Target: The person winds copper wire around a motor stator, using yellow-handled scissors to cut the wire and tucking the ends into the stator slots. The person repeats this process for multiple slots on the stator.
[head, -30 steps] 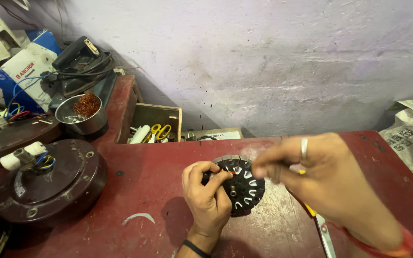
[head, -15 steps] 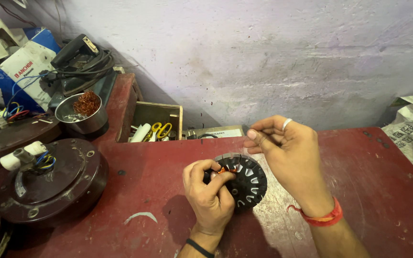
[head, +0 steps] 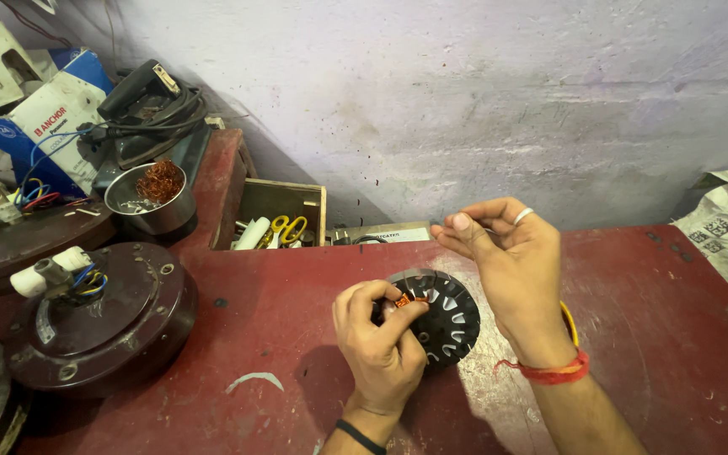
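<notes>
Stator core (head: 446,316), black and slotted, lies at lower centre on the red bench (head: 659,337); left hand (head: 378,344) pinches copper wire (head: 409,299) against it, right hand (head: 511,261) pinches a strand (barely visible). Likely heavy, rigid; wire delicate, best gripped by the rim.

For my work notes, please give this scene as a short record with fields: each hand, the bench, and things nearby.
left hand: pinches copper wire on the black slotted disc
right hand: raised above the disc, fingertips pinched; any wire too thin to tell
bench: red, worn
left side: brown round motor housing, metal bowl with copper wire
behind: wooden box holding yellow scissors
</notes>
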